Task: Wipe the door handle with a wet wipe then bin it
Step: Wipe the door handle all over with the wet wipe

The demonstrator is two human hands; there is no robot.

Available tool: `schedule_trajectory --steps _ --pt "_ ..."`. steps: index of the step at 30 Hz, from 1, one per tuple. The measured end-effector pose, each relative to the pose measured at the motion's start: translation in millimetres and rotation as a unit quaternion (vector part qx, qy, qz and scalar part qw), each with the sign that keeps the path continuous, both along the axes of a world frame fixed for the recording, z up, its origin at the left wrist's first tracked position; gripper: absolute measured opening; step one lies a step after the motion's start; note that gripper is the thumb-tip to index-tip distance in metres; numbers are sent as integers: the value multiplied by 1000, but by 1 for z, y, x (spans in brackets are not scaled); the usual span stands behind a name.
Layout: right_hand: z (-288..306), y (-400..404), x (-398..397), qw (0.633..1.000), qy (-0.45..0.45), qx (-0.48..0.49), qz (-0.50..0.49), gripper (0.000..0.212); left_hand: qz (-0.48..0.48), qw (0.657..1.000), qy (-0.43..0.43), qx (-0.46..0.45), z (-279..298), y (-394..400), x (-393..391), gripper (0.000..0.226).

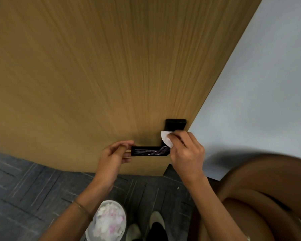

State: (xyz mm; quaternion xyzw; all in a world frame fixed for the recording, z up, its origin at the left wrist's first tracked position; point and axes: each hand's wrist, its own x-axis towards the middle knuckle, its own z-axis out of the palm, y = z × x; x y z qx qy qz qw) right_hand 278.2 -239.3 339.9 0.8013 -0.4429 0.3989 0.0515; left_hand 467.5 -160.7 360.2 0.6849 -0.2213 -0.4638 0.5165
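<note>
From the head camera we take the black L-shaped lever door handle (149, 151) on the tan wood-grain door (94, 75) as our landmark. Our right hand (186, 153) pinches a white folded wet wipe (166, 138) between thumb and fingers, pressing it where the lever bends up toward the black rectangular lock plate (175, 125); the wipe sits just above the lever's right end, peeking out on the left of our fingers. Our left hand (114, 157) curls loosely around the lever's free left tip, fingertips touching it, though we cannot tell how firm that grip is. The lever's top face shows wet, streaky glints. Well below the handle, on the dark grey carpet tiles (24, 185), stands a round white bin (106, 221) filled with crumpled white and pinkish tissues, just beside our pale shoes (155, 221). We can read no writing or brand anywhere.
</note>
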Motion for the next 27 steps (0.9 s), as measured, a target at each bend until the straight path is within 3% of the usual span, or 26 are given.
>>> schedule_trajectory --steps 4,10,16,20,27 --pt "12 6 -3 995 15 99 -5 22 7 999 41 -8 -1 2 3 22" --pt "33 20 9 958 16 282 -55 19 7 996 83 -31 -5 6 7 24" --pt "44 47 55 938 30 335 -85 20 6 995 87 -40 -8 3 8 29" --pt "52 59 87 941 26 333 -49 19 13 993 111 -33 -9 3 8 32" --pt "51 43 42 922 -24 358 -145 16 20 987 152 -43 -12 5 13 31"
